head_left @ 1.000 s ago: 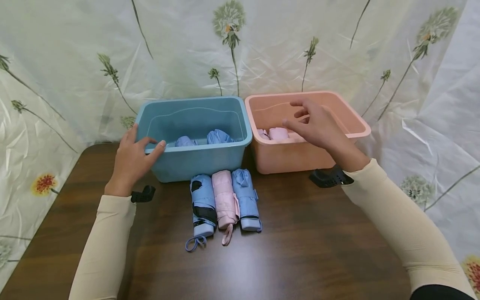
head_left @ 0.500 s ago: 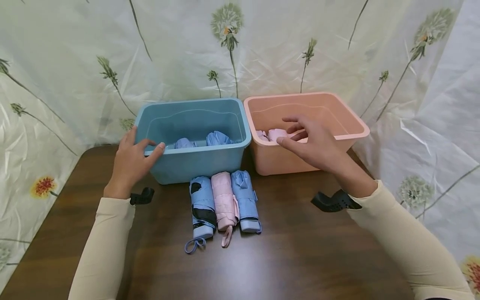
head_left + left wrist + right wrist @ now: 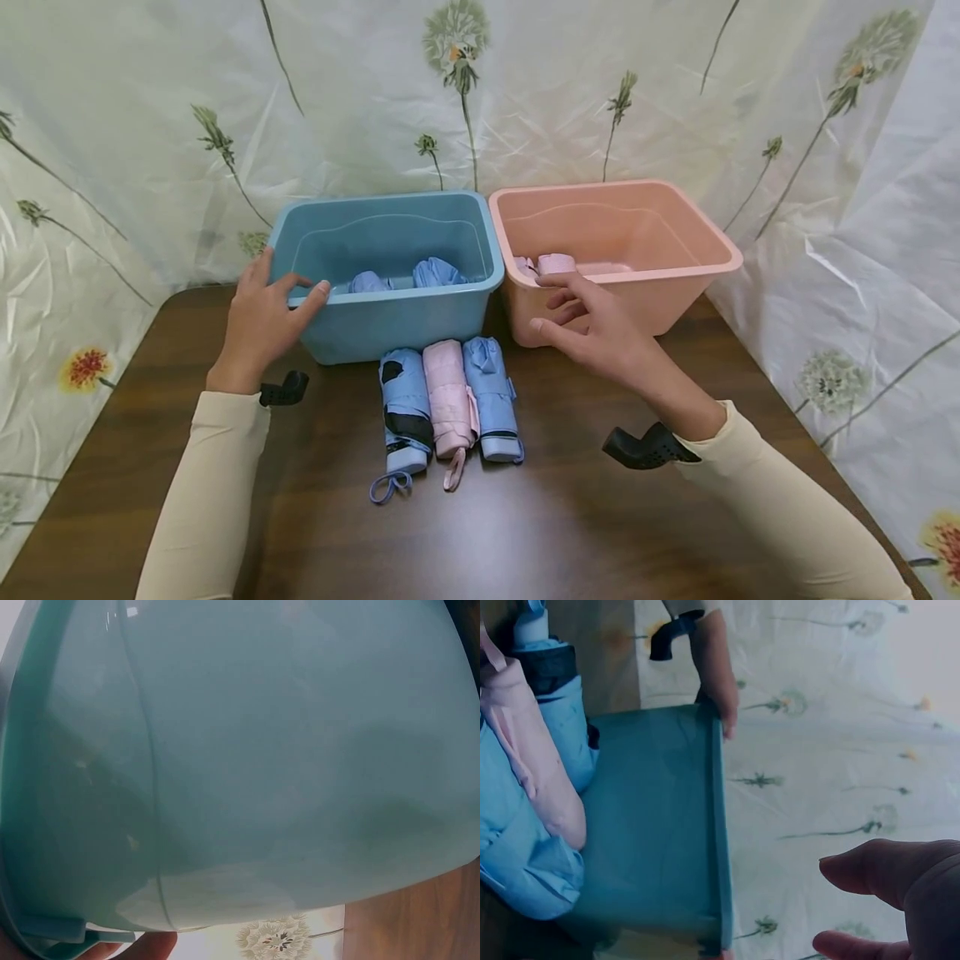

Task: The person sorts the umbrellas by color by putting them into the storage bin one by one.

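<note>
The head view sees inside the blue bin [image 3: 390, 327]; the left wrist view sees mostly its outside. The left hand [image 3: 262, 321] holds its rim. The right hand [image 3: 600, 333] has loose, free fingers. Three rolled umbrellas [image 3: 450, 396] lie on the surface [image 3: 577, 517] in front.

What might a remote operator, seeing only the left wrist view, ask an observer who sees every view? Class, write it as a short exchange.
Operator: My view is mostly blue bin. What lies in front of it on the table?
Observer: Three folded umbrellas lie side by side, a pink one between two blue ones.
Operator: And is the right hand holding anything?
Observer: No, the right wrist view shows its thumb and a finger apart, with nothing between them.
</note>
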Demonstrator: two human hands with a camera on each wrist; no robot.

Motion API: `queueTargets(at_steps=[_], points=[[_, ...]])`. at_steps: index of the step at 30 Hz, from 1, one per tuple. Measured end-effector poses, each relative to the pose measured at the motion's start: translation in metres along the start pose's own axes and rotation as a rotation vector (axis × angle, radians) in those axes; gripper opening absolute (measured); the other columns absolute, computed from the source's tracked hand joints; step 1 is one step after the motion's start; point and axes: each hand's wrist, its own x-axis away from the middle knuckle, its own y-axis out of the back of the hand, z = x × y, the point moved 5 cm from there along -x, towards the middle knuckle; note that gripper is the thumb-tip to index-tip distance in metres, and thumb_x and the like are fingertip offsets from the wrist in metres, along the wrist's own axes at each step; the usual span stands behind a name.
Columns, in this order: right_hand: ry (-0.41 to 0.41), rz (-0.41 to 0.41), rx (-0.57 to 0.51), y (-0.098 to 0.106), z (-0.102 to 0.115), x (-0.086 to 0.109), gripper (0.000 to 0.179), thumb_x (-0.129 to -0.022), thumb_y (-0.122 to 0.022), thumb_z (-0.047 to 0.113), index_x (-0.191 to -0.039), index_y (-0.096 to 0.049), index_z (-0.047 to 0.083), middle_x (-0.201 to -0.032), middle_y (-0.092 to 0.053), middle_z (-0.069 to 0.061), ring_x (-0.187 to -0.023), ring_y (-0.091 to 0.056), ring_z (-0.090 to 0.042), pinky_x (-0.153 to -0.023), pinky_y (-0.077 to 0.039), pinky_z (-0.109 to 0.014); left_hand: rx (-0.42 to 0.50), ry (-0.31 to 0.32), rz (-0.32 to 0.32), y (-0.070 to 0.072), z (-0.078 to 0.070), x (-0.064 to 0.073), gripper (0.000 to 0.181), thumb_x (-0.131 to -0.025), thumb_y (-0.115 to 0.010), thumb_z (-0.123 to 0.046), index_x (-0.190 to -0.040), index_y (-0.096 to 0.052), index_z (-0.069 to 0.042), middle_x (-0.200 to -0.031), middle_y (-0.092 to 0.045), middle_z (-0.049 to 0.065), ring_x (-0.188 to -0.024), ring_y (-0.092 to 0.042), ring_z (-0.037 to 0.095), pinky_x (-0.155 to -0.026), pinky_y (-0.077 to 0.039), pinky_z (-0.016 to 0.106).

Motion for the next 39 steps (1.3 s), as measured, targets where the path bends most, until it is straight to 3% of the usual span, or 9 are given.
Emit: queueTargets(at_steps=[10, 19, 30, 39], points=[[-0.001, 0.047, -0.007, -0.030, -0.013, 0.004, 0.055, -0.087, -0.073, 0.025, -0.135, -0.050, 0.012, -0.120, -0.060, -0.011, -0.097, -0.064, -0.027, -0.080, -0.055, -0.044, 0.009, 0.002, -0.005, 0.000, 0.000, -0.001, 0.058, -0.093, -0.050, -0.055, -0.102, -0.070, -0.002, -0.155, -0.023, 0.024, -0.140, -0.022, 0.046, -0.100, -0.025, 0.071], [-0.067, 0.086, -0.001, -0.049, -0.025, 0.004, 0.060, -0.086, -0.073, 0.026, -0.138, -0.047, 0.012, -0.120, -0.058, -0.009, -0.101, -0.061, -0.026, -0.083, -0.055, -0.041, 0.004, 0.007, -0.004, 0.000, 0.000, 0.001, 0.057, -0.094, -0.049, -0.054, -0.103, -0.070, -0.001, -0.154, -0.023, 0.025, -0.140, -0.021, 0.047, -0.100, -0.025, 0.071], [-0.088, 0.118, -0.029, -0.070, -0.039, 0.005, 0.061, -0.086, -0.072, 0.027, -0.138, -0.046, 0.009, -0.128, -0.054, -0.015, -0.107, -0.059, -0.033, -0.086, -0.052, -0.048, 0.010, 0.014, -0.005, 0.002, 0.002, 0.000, 0.058, -0.093, -0.050, -0.055, -0.103, -0.070, -0.002, -0.155, -0.023, 0.025, -0.140, -0.022, 0.046, -0.101, -0.024, 0.070], [-0.164, 0.159, -0.010, -0.088, -0.053, 0.007, 0.068, -0.086, -0.072, 0.032, -0.143, -0.041, 0.011, -0.132, -0.049, -0.017, -0.113, -0.054, -0.036, -0.083, -0.052, -0.048, 0.005, 0.012, -0.002, 0.001, 0.001, -0.001, 0.058, -0.093, -0.050, -0.055, -0.103, -0.070, -0.002, -0.155, -0.023, 0.024, -0.140, -0.021, 0.047, -0.101, -0.024, 0.071]])
